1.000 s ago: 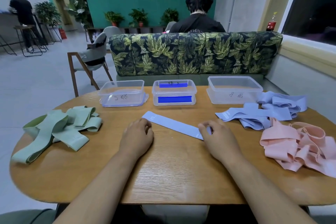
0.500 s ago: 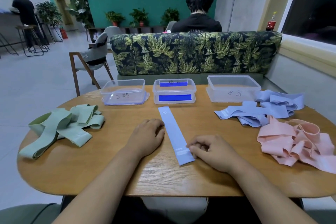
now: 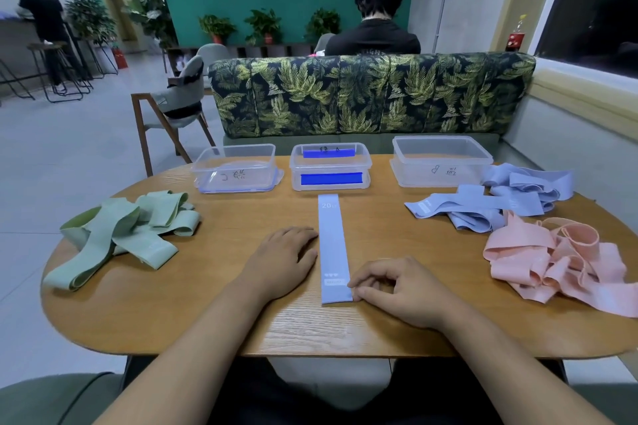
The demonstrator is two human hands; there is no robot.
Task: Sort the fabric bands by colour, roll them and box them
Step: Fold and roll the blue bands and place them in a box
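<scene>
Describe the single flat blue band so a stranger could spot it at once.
On the oval wooden table, look in front of the middle clear box. A pale blue band lies there between the left hand and the right hand. Unlike the tangled blue pile at the right, it is one flat straight strip printed 20.

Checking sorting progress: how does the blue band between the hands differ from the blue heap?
The single blue band lies flat and straight in the middle; the blue heap is tangled, at the right. The right hand pinches the single blue band's near end; no hand touches the blue heap. Both share one light blue.
</scene>
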